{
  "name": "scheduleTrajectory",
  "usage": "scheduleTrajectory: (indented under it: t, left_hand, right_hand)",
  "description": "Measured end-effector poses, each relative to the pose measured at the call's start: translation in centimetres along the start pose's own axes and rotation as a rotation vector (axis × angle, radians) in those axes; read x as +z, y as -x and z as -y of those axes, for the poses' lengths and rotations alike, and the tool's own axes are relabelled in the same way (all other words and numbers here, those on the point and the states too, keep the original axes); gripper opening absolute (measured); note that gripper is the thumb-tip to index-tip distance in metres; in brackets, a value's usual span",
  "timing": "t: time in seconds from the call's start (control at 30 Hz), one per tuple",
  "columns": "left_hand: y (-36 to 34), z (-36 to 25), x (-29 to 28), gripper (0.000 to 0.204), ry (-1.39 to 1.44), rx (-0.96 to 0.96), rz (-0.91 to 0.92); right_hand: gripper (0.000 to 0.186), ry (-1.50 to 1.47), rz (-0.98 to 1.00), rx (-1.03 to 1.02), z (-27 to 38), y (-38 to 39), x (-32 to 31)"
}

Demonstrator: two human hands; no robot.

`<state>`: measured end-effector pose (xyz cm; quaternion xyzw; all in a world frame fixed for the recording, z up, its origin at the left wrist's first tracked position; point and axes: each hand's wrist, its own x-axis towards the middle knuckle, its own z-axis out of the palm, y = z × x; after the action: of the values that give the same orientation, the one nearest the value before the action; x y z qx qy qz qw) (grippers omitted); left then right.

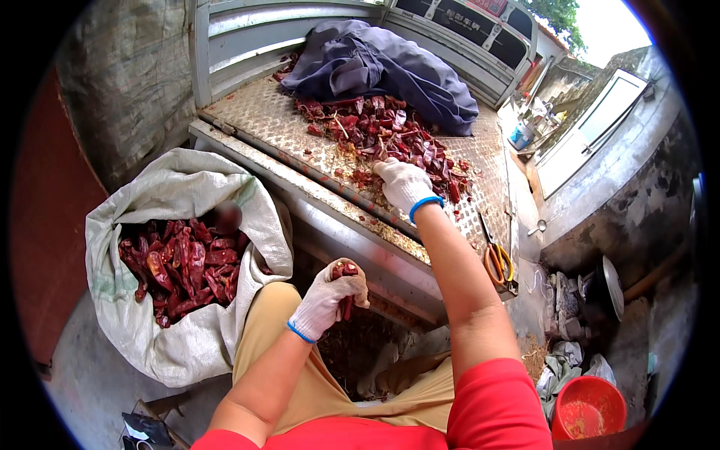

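My left hand, in a white glove with a blue cuff, is closed on dried red chilies above my lap, beside a white woven sack full of whole dried chilies. My right hand, gloved the same way, reaches to the edge of a pile of broken chili pieces on the metal truck bed. Its fingers are curled; what they hold, if anything, is hidden. Loose seeds lie near it. Scissors with orange and yellow handles lie right of my right forearm.
A bunched dark blue cloth covers the back of the pile, against the truck's rails. A red plastic basin, bags and a round pale lid sit at lower right. A white door stands to the right, a red-brown panel far left.
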<state>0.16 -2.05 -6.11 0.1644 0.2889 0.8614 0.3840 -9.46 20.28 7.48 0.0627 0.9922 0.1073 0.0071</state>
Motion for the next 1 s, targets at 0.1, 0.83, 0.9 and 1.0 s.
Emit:
scheduleTrajectory:
  t: [0.1,0.83,0.9,1.0]
  left_hand:
    - [0.0,-0.4,0.4,0.014,0.009,-0.036,0.011]
    - [1.3,-0.9,1.5,0.020,-0.173,-0.177,0.029]
    - [1.1,-0.2,1.1,0.018,-0.127,-0.161,0.011]
    - [0.9,0.1,0.9,0.018,-0.128,-0.141,0.018]
  right_hand:
    - [0.028,0.170,-0.013,0.081,0.6,-0.1,-0.6]
    - [0.012,-0.589,-0.518,-0.329,6.2,17.0,2.8]
    - [0.011,-0.626,-0.486,-0.322,6.3,17.0,2.7]
    - [0.012,-0.984,-0.364,-0.145,6.5,17.2,3.9]
